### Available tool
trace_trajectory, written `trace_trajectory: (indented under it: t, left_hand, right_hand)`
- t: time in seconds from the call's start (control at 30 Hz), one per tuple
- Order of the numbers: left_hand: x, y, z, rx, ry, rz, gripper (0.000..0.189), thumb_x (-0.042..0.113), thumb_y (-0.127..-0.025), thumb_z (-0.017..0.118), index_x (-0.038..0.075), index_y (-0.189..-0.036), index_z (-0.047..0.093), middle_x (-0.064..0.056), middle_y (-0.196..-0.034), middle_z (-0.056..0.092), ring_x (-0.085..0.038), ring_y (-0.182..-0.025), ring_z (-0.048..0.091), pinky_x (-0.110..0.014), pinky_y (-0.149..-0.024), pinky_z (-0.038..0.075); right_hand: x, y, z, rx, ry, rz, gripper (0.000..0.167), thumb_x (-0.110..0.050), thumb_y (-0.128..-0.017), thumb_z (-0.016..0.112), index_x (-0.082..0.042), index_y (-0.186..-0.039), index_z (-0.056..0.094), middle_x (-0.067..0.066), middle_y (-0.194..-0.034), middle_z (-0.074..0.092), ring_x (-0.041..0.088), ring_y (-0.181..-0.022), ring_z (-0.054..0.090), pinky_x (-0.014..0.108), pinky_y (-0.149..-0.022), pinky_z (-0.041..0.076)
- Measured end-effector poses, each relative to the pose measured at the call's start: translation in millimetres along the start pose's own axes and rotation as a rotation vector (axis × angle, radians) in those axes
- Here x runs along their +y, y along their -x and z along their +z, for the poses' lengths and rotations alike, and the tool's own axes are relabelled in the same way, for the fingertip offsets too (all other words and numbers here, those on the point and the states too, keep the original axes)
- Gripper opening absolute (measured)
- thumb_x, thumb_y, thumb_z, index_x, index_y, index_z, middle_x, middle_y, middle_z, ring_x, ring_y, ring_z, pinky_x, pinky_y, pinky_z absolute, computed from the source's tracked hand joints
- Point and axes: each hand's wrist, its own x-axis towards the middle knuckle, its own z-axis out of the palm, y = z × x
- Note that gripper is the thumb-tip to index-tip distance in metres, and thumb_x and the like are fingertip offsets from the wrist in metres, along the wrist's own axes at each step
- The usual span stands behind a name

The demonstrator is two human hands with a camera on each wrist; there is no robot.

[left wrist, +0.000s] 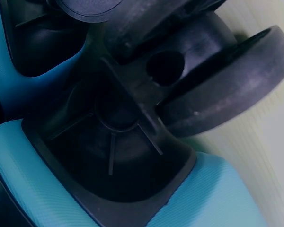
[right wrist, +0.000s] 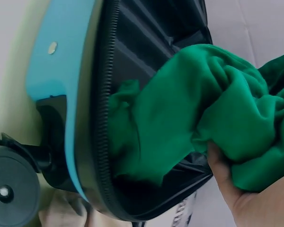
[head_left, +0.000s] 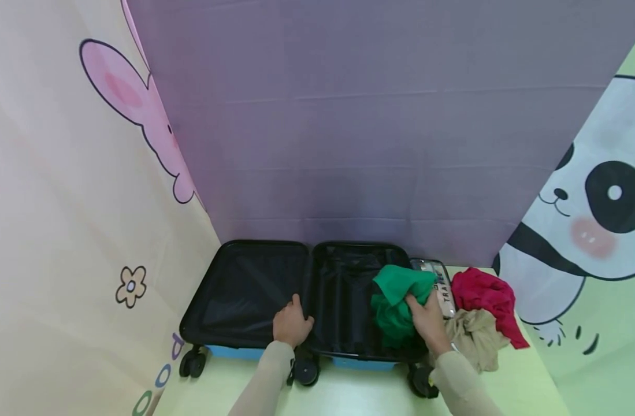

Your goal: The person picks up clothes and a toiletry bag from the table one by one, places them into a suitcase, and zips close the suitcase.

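An open suitcase (head_left: 244,300) with black lining and a blue shell lies flat in the head view. My right hand (head_left: 427,321) grips a bunched green cloth (head_left: 400,283) over the right half of the suitcase. Part of that cloth hangs down onto the lining; the right wrist view shows my thumb against its folds (right wrist: 175,113). Near the middle seam, at the inner edge of the left half, is my left hand (head_left: 292,325), thumb and a finger extended, holding nothing visible. The left wrist view shows only a black caster wheel (left wrist: 227,85) and blue shell, without the hand.
Right of the suitcase lie a clear pouch with printed lettering (head_left: 444,292), a beige cloth (head_left: 478,338) and a red cloth (head_left: 486,297). Caster wheels (head_left: 307,370) stick out along the near side. A purple-grey curtain (head_left: 348,144) hangs directly behind.
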Motion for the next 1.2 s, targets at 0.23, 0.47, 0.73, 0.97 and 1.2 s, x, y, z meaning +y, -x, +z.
trace_trajectory:
  t: [0.23,0.47,0.73,0.97,1.2]
  left_hand:
    - [0.8,-0.6,-0.3,-0.006,0.006,-0.014,0.061,0.034,-0.088,0.075,0.002,-0.132,0.05,-0.016,-0.1,0.07,-0.033,-0.083,0.069,-0.052,-0.082,0.054]
    - [0.0,-0.8,2.1,0.002,0.005,-0.012,0.06,0.033,-0.088,0.076,0.001,-0.131,0.05,-0.016,-0.102,0.07,-0.033,-0.084,0.069,-0.052,-0.082,0.054]
    - [-1.6,0.3,2.8,0.008,-0.006,-0.012,0.057,0.034,-0.086,0.077,0.003,-0.127,0.052,-0.014,-0.098,0.069,-0.03,-0.08,0.068,-0.05,-0.079,0.055]
    - [-1.8,-0.9,4.5,0.008,-0.01,-0.026,0.059,0.035,-0.086,0.076,0.003,-0.129,0.051,-0.015,-0.1,0.07,-0.03,-0.082,0.068,-0.05,-0.081,0.055]
    - [-0.5,-0.9,5.2,0.012,-0.004,-0.034,0.06,0.035,-0.086,0.077,0.003,-0.129,0.051,-0.015,-0.101,0.069,-0.031,-0.082,0.068,-0.051,-0.082,0.054]
  right_hand:
    - [19,-7.0,7,-0.003,0.034,0.037,0.07,-0.029,-0.104,0.055,0.001,-0.156,0.021,0.026,-0.155,0.036,0.038,-0.14,0.037,0.056,-0.117,0.029]
    - [36,-5.9,13,-0.043,0.037,0.092,0.071,-0.027,-0.103,0.055,0.003,-0.155,0.017,0.027,-0.154,0.034,0.037,-0.138,0.037,0.057,-0.117,0.029]
    - [45,-6.4,18,-0.038,0.077,0.049,0.07,-0.019,-0.101,0.058,0.009,-0.153,0.019,0.03,-0.149,0.036,0.041,-0.136,0.04,0.06,-0.115,0.032]
    - [48,-12.6,20,0.017,0.194,0.011,0.077,-0.023,-0.101,0.06,0.011,-0.154,0.016,0.038,-0.151,0.033,0.05,-0.14,0.038,0.064,-0.116,0.031]
    - [49,-11.1,21,0.142,0.248,-0.01,0.079,-0.026,-0.099,0.064,0.007,-0.152,0.015,0.043,-0.145,0.032,0.057,-0.13,0.043,0.068,-0.109,0.035]
